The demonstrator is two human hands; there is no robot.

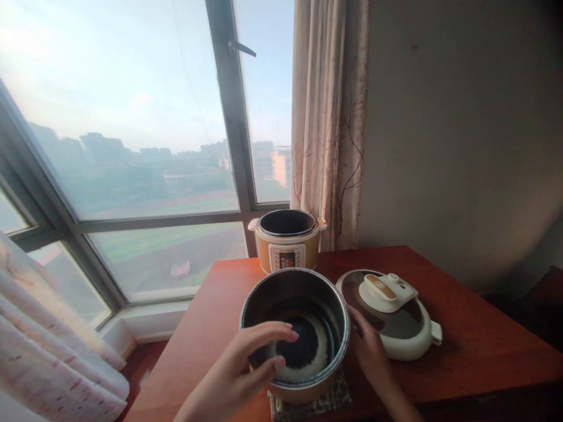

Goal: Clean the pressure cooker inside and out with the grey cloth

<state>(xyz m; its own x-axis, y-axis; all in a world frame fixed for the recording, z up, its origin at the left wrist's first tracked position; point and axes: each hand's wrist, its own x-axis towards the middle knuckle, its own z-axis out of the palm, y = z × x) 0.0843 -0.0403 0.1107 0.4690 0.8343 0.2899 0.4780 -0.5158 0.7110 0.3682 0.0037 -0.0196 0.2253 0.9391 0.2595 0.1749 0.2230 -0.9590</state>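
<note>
A dark inner pot (319, 281) with a bright metal rim stands at the near part of the table, its mouth turned up toward me. A pale ring marks its inside bottom. A patterned mat (328, 404) lies under it. My left hand (246, 357) is over the pot's near left rim, thumb and fingers apart, with nothing in it. Beside the pot's right outer wall is my right hand (367, 340), fingers stretched out with a gap between them. Whether it touches the wall I cannot tell. Behind stands the cooker body (263, 249) with its control panel.
On the right of the red-brown table (197, 340) lies a round cooker lid (409, 349) with a beige handle. Windows (153, 146) rise behind and to the left. A curtain (328, 117) hangs behind the cooker body, another curtain (57, 351) at lower left.
</note>
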